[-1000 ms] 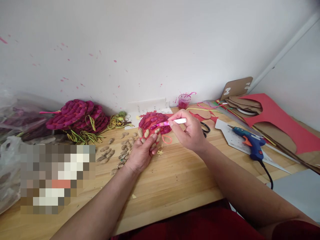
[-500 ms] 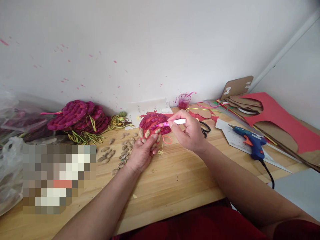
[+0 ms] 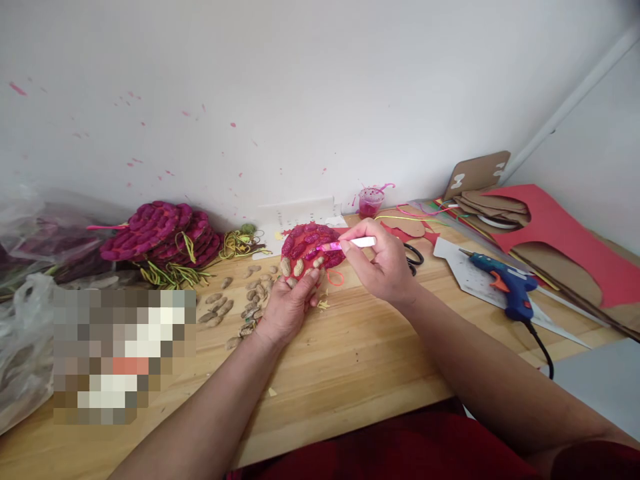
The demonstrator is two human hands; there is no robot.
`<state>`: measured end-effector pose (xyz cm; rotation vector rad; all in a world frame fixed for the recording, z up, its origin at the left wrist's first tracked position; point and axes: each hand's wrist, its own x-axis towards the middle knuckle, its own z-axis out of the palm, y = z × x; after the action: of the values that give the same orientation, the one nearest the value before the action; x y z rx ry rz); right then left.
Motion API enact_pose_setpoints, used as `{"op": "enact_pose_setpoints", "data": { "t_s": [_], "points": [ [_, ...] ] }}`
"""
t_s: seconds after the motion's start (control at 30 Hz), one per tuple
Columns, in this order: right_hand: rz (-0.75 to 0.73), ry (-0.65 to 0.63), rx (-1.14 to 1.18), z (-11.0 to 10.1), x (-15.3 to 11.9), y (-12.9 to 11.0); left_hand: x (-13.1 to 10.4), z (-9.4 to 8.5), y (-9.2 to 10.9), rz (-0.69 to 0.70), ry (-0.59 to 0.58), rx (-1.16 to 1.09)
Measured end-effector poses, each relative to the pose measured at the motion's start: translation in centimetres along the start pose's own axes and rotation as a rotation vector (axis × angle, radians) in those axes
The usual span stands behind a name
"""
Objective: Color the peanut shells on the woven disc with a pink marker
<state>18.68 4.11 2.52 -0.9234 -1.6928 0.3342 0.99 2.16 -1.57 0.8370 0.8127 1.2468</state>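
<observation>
My left hand (image 3: 290, 303) grips the near edge of a red disc covered in peanut shells (image 3: 305, 241), thumb on top. Most shells on it are painted magenta; several near my thumb are bare tan. In my right hand (image 3: 379, 263) is a white-handled paintbrush (image 3: 361, 243), pinched between thumb and fingers. Its pink-smeared tip touches the magenta shells in the disc's middle. An orange cord loop (image 3: 335, 277) sticks out at the disc's right side. Loose peanuts (image 3: 255, 293) lie on the wooden table (image 3: 340, 380) left of my left hand.
Finished-looking magenta discs (image 3: 155, 230) with yellow-green cords are stacked at the left, beside plastic bags (image 3: 25, 347). A cup of magenta paint (image 3: 371, 202) stands by the wall. Black scissors (image 3: 414, 255), a blue glue gun (image 3: 505, 280) and red cut-out card (image 3: 565, 233) lie to the right.
The brush tip has shifted slightly over the shells, and one or more bare shells at the disc's left edge now look magenta. The whole view has moved slightly.
</observation>
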Motion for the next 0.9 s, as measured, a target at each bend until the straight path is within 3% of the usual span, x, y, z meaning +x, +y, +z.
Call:
{"op": "enact_pose_setpoints", "data": {
  "t_s": [0.67,0.9],
  "points": [
    [0.003,-0.031,0.031,0.1,0.0,-0.9,0.4,-1.6,-1.4,0.148,-0.016,0.273],
    [-0.014,-0.057,0.021,0.1,-0.1,-0.9,0.3,-1.3,-1.2,0.151,0.02,0.316]
  ]
}}
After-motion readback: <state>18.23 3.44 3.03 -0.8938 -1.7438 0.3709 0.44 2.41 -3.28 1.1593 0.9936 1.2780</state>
